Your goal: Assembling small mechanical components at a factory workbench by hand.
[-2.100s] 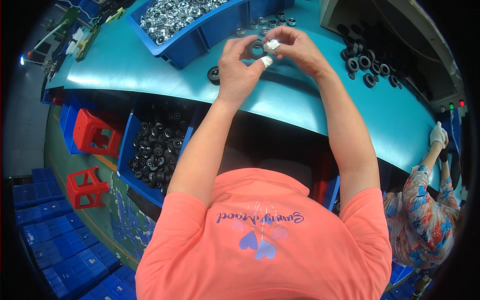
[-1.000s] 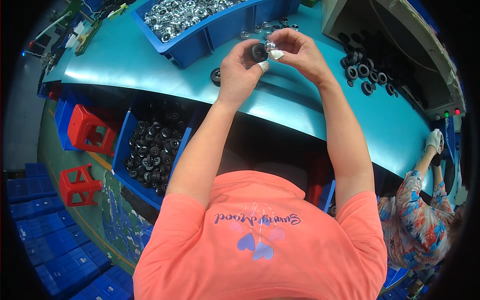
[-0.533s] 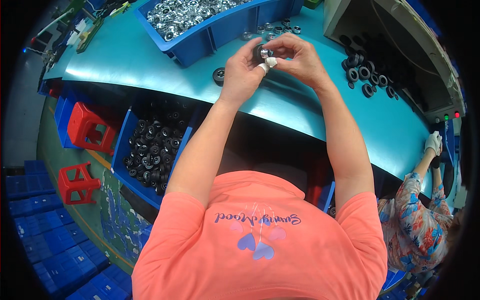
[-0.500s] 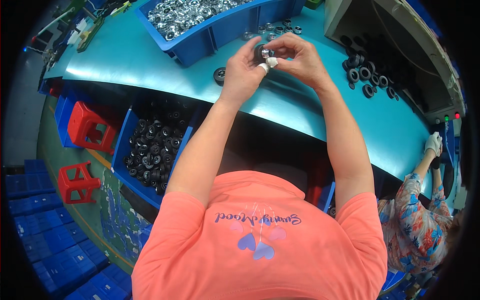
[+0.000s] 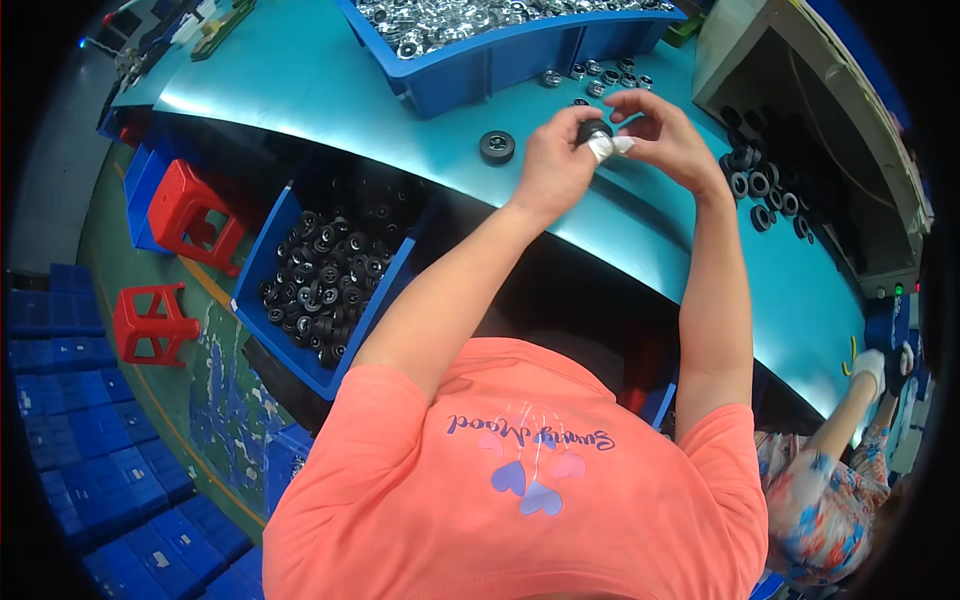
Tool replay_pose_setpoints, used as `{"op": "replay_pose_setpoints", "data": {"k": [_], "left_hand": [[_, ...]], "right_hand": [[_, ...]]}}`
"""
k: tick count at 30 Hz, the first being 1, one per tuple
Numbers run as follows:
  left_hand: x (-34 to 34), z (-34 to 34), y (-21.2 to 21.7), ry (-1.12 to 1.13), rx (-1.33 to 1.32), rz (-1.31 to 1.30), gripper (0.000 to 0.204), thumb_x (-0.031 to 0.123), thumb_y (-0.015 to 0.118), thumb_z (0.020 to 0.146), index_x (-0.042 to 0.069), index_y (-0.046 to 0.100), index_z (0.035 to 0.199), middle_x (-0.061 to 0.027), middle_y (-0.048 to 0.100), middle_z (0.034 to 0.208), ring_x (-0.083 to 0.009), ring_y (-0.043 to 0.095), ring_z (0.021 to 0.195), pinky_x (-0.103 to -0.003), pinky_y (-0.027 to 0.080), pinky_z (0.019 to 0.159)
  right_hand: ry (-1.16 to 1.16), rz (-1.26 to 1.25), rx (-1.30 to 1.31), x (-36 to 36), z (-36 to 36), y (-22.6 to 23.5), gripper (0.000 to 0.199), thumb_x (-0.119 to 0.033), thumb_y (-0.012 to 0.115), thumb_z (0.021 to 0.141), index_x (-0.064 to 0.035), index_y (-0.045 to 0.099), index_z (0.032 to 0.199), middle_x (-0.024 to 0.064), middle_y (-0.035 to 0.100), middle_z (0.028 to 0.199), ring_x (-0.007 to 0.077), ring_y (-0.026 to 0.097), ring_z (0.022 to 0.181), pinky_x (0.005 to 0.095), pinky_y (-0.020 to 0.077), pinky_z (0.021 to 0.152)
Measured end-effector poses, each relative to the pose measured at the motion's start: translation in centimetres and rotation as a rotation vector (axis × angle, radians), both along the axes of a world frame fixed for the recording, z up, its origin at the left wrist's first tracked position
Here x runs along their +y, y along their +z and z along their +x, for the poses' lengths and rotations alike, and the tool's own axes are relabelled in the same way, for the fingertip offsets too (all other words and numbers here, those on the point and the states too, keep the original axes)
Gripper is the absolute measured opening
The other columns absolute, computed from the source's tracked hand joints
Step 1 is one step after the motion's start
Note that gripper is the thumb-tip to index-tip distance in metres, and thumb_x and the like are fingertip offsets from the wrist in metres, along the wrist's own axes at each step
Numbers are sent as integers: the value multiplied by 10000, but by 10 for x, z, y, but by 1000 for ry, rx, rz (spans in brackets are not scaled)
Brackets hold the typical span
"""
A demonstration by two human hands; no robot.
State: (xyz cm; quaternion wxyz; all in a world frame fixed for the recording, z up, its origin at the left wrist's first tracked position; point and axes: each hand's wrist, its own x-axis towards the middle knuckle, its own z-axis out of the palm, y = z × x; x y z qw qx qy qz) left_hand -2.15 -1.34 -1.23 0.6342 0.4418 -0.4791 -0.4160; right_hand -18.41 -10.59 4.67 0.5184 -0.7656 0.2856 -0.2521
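My left hand [image 5: 556, 168] is closed around a small black wheel [image 5: 594, 132], its thumb in a white wrap. Close beside the wheel, my right hand [image 5: 668, 145] has its fingers curved and spread from the thumb, with nothing visible between them. Its white-wrapped thumb tip meets the left thumb at the wheel's near side. A finished-looking black wheel [image 5: 497, 147] with a hub lies flat on the teal table, left of my hands. Behind them, several loose chrome hubs [image 5: 596, 88] rest before a blue bin [image 5: 520, 66] heaped with more hubs.
Black rubber tires [image 5: 760, 186] lie in a pile at the mouth of a beige machine [image 5: 850, 130] on the right. Below the table edge, a blue bin [image 5: 395, 270] holds many black wheels. Red stools [image 5: 155, 325] stand at left; a co-worker's gloved hand [image 5: 868, 370] is at far right.
The view has shifted, so the table things appear farther right. My right fingers have spread away from the wheel, and the chrome hub seen between my hands no longer shows there.
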Motion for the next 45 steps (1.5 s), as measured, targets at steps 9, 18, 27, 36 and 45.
{"op": "replay_pose_setpoints", "data": {"k": [9, 18, 27, 36, 45], "left_hand": [[0, 10, -1, 127, -350, -67, 264, 65, 575, 967, -21, 577, 1217, -97, 689, 988, -127, 647, 842, -275, 539, 743], [8, 2, 12, 139, -149, 45, 200, 76, 541, 982, 15, 613, 1158, -89, 692, 929, -135, 663, 729, -265, 558, 623], [3, 11, 10, -73, 31, 74, 272, 160, 566, 1007, 31, 596, 1244, -96, 689, 993, -155, 672, 756, -284, 571, 670], [3, 12, 15, -17, -34, 172, 234, 160, 589, 997, 64, 628, 1206, -60, 678, 876, -91, 594, 641, -247, 512, 533], [4, 14, 12, -93, 144, 109, 291, 167, 563, 1008, 17, 624, 1251, -67, 681, 857, -89, 580, 621, -235, 501, 524]], "right_hand": [[26, 87, -15, -3, 2, -9, 386, -57, 740, 785, -6, 692, 1164, 66, 714, 1007, 128, 656, 926, 277, 533, 858], [-31, 105, -21, 2, 8, -12, 317, -58, 785, 761, 8, 724, 1064, 72, 729, 901, 119, 667, 778, 259, 559, 713], [-117, 160, -48, 7, 8, -4, 243, -56, 772, 764, 10, 741, 996, 73, 719, 855, 131, 667, 748, 274, 566, 702], [-73, 188, -49, 11, 8, -3, 262, -99, 769, 763, 1, 747, 1004, 73, 718, 852, 141, 670, 759, 281, 563, 719], [-79, 267, -65, -1, 4, -13, 297, -122, 739, 779, -25, 735, 1060, 67, 716, 885, 149, 685, 778, 271, 550, 771]]}}
